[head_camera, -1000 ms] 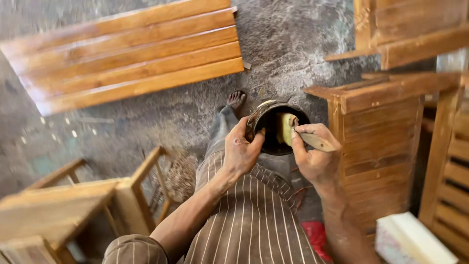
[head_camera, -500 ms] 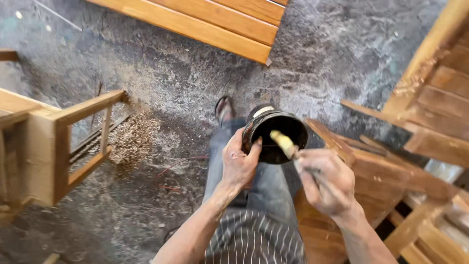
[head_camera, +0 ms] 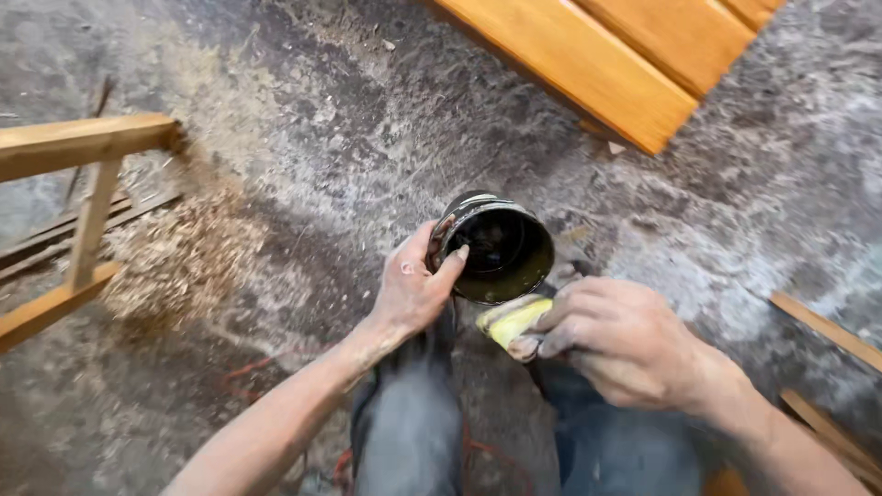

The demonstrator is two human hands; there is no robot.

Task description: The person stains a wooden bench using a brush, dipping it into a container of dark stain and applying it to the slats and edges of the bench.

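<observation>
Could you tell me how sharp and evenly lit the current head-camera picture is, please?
Head view: soft daylight, no hard shadows; the right hand and the brush are motion-blurred, the left hand on the dark can sharper; frame edges smear; the can's rim shows slight glare.

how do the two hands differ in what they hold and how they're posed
The left hand grips the rim of the round dark metal can, thumb hooked over its edge; the right hand closes around a yellow-tipped brush beside the can. The left reaches forward, the right sits nearer the body. Both are bare and dusty.
</observation>
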